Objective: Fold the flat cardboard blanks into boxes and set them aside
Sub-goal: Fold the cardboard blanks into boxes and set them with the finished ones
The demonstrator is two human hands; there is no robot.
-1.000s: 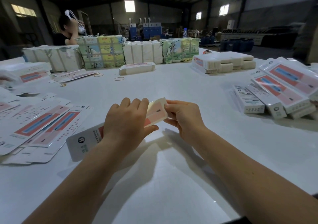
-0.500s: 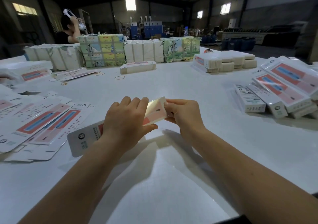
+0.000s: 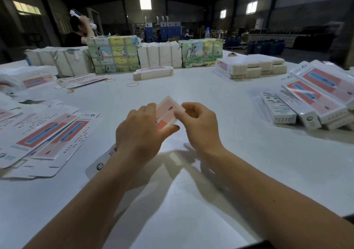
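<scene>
Head view: at the centre of the frame both hands hold one long cardboard box (image 3: 167, 113) above the white table (image 3: 210, 99). The left hand (image 3: 139, 134) wraps over the box's middle, fingers curled across its top and thumb under the near edge. The right hand (image 3: 199, 126) pinches the far end flap between thumb and curled fingers. The box's other end, white with a round logo, pokes out below the left wrist, low and left of centre.

At the left of the frame a spread of flat blanks (image 3: 44, 134) lies on the table, printed in red, blue and pink. At the right edge a pile of folded boxes (image 3: 314, 103) rests, some showing white printed sides, some pink faces.

Across the upper middle stand wrapped bundles (image 3: 113, 54), two with green and yellow pictures, the rest white. One more box (image 3: 153, 72) lies just in front of them, and rubber bands (image 3: 133, 84) lie near it. At upper right sits a low stack of white cartons (image 3: 251, 67). At upper left another person (image 3: 80, 30) sits behind the bundles with an arm raised.
</scene>
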